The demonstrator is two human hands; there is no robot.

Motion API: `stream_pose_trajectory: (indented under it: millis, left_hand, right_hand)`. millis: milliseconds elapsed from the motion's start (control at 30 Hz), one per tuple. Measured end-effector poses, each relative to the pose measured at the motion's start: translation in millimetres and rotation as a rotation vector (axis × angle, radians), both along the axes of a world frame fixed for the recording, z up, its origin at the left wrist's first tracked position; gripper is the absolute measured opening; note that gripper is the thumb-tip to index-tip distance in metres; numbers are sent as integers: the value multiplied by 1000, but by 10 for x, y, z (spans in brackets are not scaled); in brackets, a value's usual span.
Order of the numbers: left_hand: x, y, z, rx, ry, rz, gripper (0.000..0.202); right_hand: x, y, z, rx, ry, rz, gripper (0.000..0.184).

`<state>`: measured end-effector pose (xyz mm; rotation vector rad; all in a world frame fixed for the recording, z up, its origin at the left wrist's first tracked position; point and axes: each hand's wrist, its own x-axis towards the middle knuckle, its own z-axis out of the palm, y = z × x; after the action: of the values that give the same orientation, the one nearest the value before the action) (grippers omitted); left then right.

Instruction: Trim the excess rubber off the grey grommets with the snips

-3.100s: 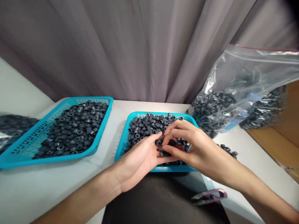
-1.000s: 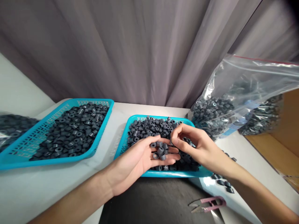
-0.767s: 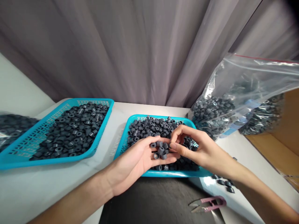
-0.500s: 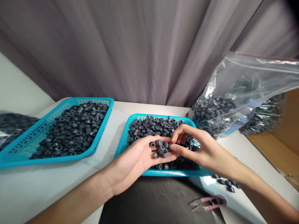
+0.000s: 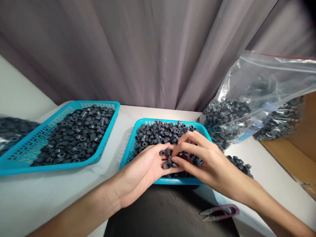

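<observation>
My left hand (image 5: 144, 166) is palm up over the front of a blue plastic basket (image 5: 148, 121). Several small dark grey ring-shaped rubber caps (image 5: 167, 165) lie on its fingers. From the right, my right hand (image 5: 209, 161) reaches over these, its thumb and fingertips closed on a grey cap among them; its fingers partly hide the caps. Beneath both hands, the basket is heaped with the same grey caps (image 5: 160, 130).
Another blue basket (image 5: 108, 136) of grey caps stands left. Clear plastic bags (image 5: 229, 115) of caps stand at right beside a cardboard box (image 5: 296, 144). Loose caps (image 5: 239, 164) lie on the white table. Purple thread snips (image 5: 222, 212) rest on a dark surface (image 5: 158, 210) in front.
My right hand has moved left, further over the left palm, with its fingertips now among the caps. The left hand stays nearly in place. More loose caps show at right.
</observation>
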<state>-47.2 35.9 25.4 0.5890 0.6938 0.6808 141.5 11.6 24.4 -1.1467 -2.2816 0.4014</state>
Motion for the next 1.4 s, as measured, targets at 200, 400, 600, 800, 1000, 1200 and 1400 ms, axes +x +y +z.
stream_pose_trajectory:
  millis: [200, 400, 600, 800, 1000, 1200, 1400]
  left_hand:
    - [18, -4, -27, 11, -39, -27, 29]
    - [1, -4, -28, -42, -21, 6, 20]
    - [9, 2, -16, -41, -5, 10, 17]
    - [-12, 7, -27, -14, 15, -48, 23]
    - [0, 18, -10, -40, 36, -59, 24]
    - [-2, 21, -48, -28, 42, -88, 26]
    - [-15, 25, -66, 8, 49, -134, 38]
  right_hand:
    - [-18, 4, -13, -31, 110, -1, 11]
    - [-17, 13, 0, -68, 279, -24, 9]
    - [4, 4, 31, -140, 310, -33, 7]
    - [30, 16, 24, -190, 415, -83, 10]
    - [15, 42, -17, -223, 449, -81, 15]
    - [17, 49, -18, -263, 471, -76, 16]
    - [37, 63, -33, -266, 513, -59, 14]
